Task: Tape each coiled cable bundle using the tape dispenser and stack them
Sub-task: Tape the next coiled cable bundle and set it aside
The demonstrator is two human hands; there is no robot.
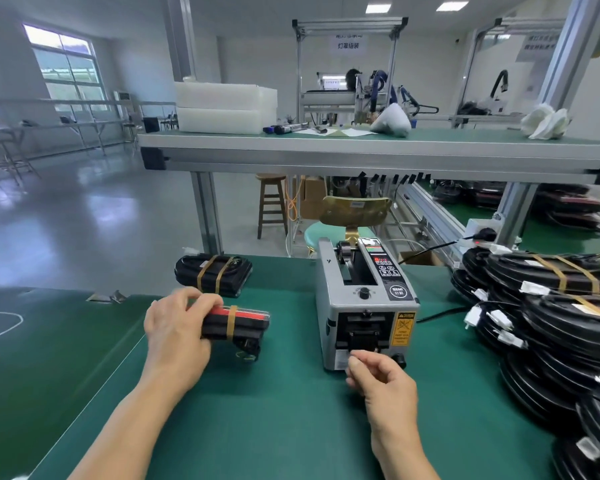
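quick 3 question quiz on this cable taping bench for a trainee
1. True or false: the left hand grips a cable bundle with one tape band around it.
2. The right hand has its fingers: A) at the front outlet of the tape dispenser, B) on its top knob, C) on the cable pile.
3. Fill in: the taped bundle lying beyond the left hand carries ___ tape bands.
Key: 1 true; 2 A; 3 two.
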